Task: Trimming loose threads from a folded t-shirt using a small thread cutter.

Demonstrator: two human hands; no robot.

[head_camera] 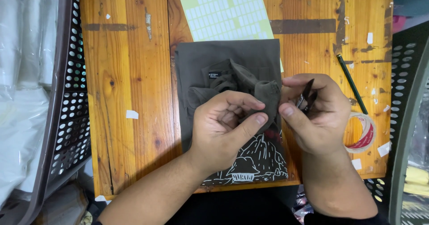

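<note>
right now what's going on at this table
A person is working on a folded dark olive garment that lies on a wooden table. The left hand pinches up a bunched bit of the fabric, and the right hand holds a small dark tool right beside it. A sheet of white stickers lies past the garment, with a green pencil and a roll of tape to the right.

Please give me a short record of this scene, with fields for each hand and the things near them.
left hand: pinches a bunched fold of the dark shirt
right hand: holds small black snips beside the fold
shirt: folded on the wooden table, white print at near end
sticker sheet: behind shirt, partly under it
pencil: right of hand
tape roll: partly hidden by right hand
</note>
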